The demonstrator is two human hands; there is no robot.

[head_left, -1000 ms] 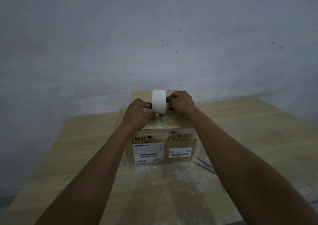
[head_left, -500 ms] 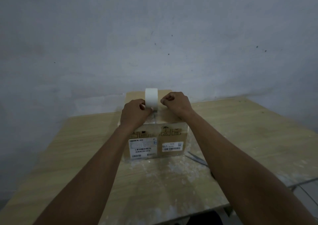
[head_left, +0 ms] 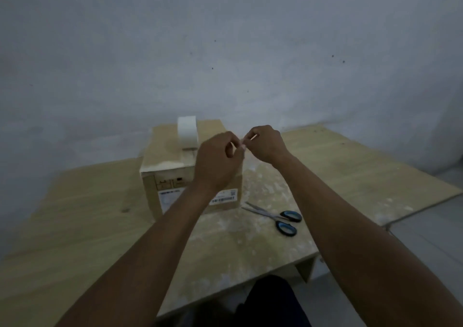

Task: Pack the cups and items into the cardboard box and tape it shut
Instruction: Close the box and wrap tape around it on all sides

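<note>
The closed cardboard box [head_left: 164, 160] stands on the wooden table [head_left: 75, 216], with printed labels on its near face. A white tape roll [head_left: 187, 132] stands on edge on the box top, and a clear strip runs from it toward the near edge. Neither hand touches the roll. My left hand [head_left: 218, 161] and my right hand [head_left: 265, 144] meet fingertip to fingertip above the box's right side, fingers curled. Together they pinch a small pale scrap [head_left: 242, 146] that looks like tape. The box's contents are hidden.
Scissors [head_left: 278, 217] with blue-and-black handles lie open on the table just right of the box. A grey wall [head_left: 225, 51] rises close behind the box. The table's near edge and right corner drop to the floor [head_left: 426, 231].
Both hands have let go of the tape roll, which stays standing on the box. They moved right and came together. The view shifted, bringing the scissors into sight.
</note>
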